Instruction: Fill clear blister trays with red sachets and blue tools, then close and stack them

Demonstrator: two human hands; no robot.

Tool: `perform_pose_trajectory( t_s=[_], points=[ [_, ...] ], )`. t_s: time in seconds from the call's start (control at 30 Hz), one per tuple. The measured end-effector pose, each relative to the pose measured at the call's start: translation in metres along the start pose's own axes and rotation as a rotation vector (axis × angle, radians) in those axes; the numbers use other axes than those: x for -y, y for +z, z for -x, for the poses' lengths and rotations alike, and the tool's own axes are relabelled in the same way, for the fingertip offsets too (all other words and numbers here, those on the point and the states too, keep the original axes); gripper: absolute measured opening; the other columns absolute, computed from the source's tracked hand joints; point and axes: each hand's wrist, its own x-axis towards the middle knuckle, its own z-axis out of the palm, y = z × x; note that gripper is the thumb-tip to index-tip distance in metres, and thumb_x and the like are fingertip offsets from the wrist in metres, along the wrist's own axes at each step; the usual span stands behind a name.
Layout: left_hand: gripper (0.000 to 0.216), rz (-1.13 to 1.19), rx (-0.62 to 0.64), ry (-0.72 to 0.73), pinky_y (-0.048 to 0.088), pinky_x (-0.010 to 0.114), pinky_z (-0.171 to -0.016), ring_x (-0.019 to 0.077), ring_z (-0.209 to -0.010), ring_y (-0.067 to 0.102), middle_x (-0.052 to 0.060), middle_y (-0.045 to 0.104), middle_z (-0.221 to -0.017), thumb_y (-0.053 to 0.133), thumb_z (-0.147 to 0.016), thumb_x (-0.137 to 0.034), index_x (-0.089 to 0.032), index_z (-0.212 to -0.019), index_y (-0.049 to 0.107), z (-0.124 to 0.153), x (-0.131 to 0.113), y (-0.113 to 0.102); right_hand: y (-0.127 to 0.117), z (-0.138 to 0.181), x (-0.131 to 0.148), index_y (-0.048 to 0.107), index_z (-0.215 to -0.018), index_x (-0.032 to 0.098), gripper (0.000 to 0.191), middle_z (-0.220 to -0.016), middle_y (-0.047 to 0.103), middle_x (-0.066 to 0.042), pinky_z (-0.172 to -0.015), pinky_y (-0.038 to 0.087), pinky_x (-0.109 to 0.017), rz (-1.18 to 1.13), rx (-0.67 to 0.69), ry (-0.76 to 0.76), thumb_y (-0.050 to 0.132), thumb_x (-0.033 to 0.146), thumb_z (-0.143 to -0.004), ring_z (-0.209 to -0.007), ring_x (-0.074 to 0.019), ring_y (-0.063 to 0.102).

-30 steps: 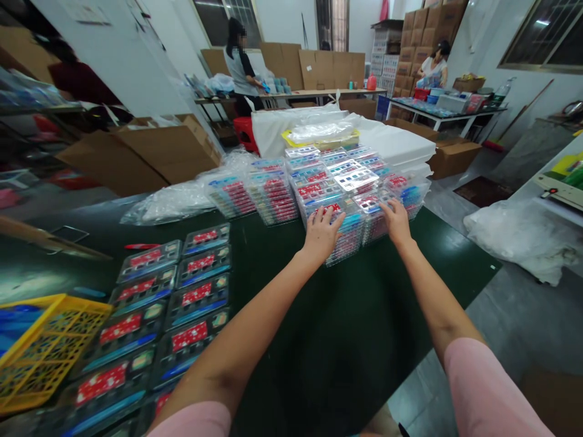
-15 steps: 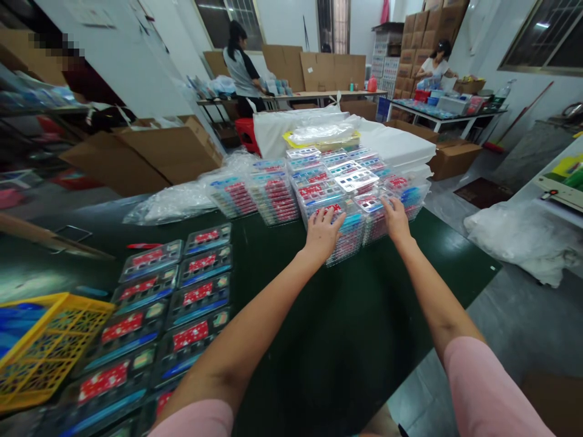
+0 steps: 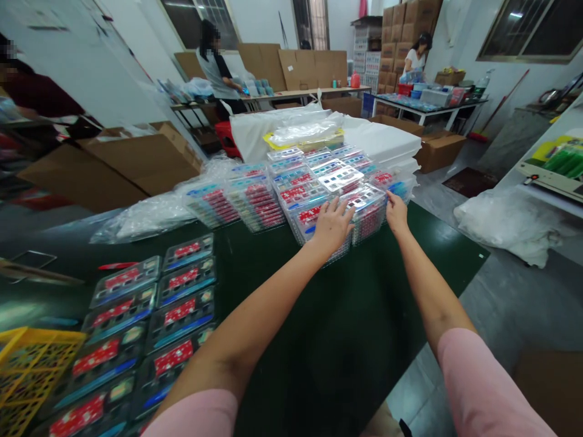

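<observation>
My left hand (image 3: 334, 226) lies with fingers spread on the near front stack of clear plastic packs (image 3: 303, 217). Each pack shows a red printed card and a blue pen. My right hand (image 3: 397, 213) is at the right edge of the neighbouring stack (image 3: 370, 206), its fingers curled together; what they grip, if anything, is hidden. More stacks (image 3: 255, 203) of the same packs stand behind and to the left. Single flat packs (image 3: 184, 279) lie in two columns on the left side of the dark green table (image 3: 337, 340).
A yellow plastic basket (image 3: 40, 370) stands at the left. Clear plastic bags (image 3: 146, 212) lie by the stacks, and white sheets (image 3: 382, 142) are piled behind. An open carton (image 3: 122, 161) is at the left. Two co-workers stand at far tables, another person at far left.
The view has turned slightly right. My left hand has slid rightward over the front stack. My right hand has moved from the stack's top to its right edge, fingers now curled.
</observation>
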Motion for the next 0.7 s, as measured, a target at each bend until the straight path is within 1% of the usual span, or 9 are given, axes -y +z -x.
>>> perform_pose_trajectory(
  t_s=[0.13,0.23,0.3,0.37,0.5,0.63,0.7],
  points=[
    [0.045,-0.034,0.052,0.002,0.029,0.05,-0.111,0.0353,-0.139,0.036,0.013,0.051,-0.146,0.052,-0.091,-0.027,-0.015,-0.135,0.054,-0.041,-0.012,0.016,0.004,0.003,-0.001,0.065,-0.124,0.01,0.046,-0.118,0.069,-0.015,-0.103,0.047,-0.037,-0.018,-0.012,0.047,0.038,0.013,-0.087,-0.111,-0.0215,0.064],
    [0.042,-0.076,0.14,-0.042,0.035,0.051,-0.103,0.0339,-0.127,0.05,0.012,0.06,-0.135,0.052,-0.091,-0.025,-0.019,-0.132,0.055,-0.058,-0.016,0.024,0.007,0.007,-0.004,0.065,-0.122,0.01,0.045,-0.117,0.069,-0.015,-0.102,0.048,-0.036,-0.048,-0.012,0.073,0.039,0.013,-0.086,-0.108,-0.0212,0.065],
    [0.036,-0.093,0.193,-0.071,0.038,0.051,-0.099,0.0315,-0.114,0.059,0.012,0.066,-0.125,0.048,-0.092,-0.021,-0.02,-0.127,0.058,-0.064,-0.018,0.026,0.009,0.01,-0.007,0.064,-0.123,0.01,0.045,-0.118,0.069,-0.015,-0.1,0.049,-0.036,-0.082,-0.019,0.093,0.04,0.014,-0.086,-0.107,-0.021,0.065],
    [0.034,-0.099,0.221,-0.097,0.038,0.051,-0.097,0.0293,-0.106,0.064,0.012,0.068,-0.12,0.044,-0.092,-0.016,-0.02,-0.123,0.059,-0.067,-0.019,0.026,0.011,0.014,-0.008,0.063,-0.124,0.011,0.045,-0.119,0.068,-0.015,-0.099,0.05,-0.036,-0.119,-0.033,0.105,0.04,0.015,-0.086,-0.107,-0.0207,0.065],
    [0.036,-0.087,0.235,-0.126,0.037,0.052,-0.097,0.029,-0.105,0.065,0.015,0.069,-0.116,0.04,-0.091,-0.01,-0.018,-0.121,0.059,-0.07,-0.022,0.024,0.017,0.017,-0.008,0.062,-0.127,0.011,0.049,-0.121,0.068,-0.014,-0.102,0.048,-0.037,-0.11,-0.032,0.1,0.04,0.015,-0.084,-0.109,-0.021,0.064],
    [0.037,-0.095,0.247,-0.128,0.037,0.058,-0.096,0.0331,-0.107,0.063,0.016,0.067,-0.119,0.038,-0.091,-0.012,-0.016,-0.12,0.06,-0.074,-0.023,0.027,0.022,0.015,-0.007,0.062,-0.128,0.013,0.051,-0.118,0.069,-0.013,-0.104,0.046,-0.04,-0.07,-0.03,0.114,0.04,0.016,-0.082,-0.111,-0.0231,0.062],
    [0.039,-0.097,0.244,-0.123,0.036,0.058,-0.097,0.0334,-0.107,0.063,0.017,0.067,-0.12,0.036,-0.091,-0.011,-0.015,-0.121,0.06,-0.074,-0.023,0.03,0.021,0.015,-0.005,0.062,-0.128,0.014,0.052,-0.118,0.069,-0.013,-0.104,0.045,-0.041,-0.049,-0.008,0.123,0.04,0.016,-0.081,-0.111,-0.0241,0.062]
  ],
)
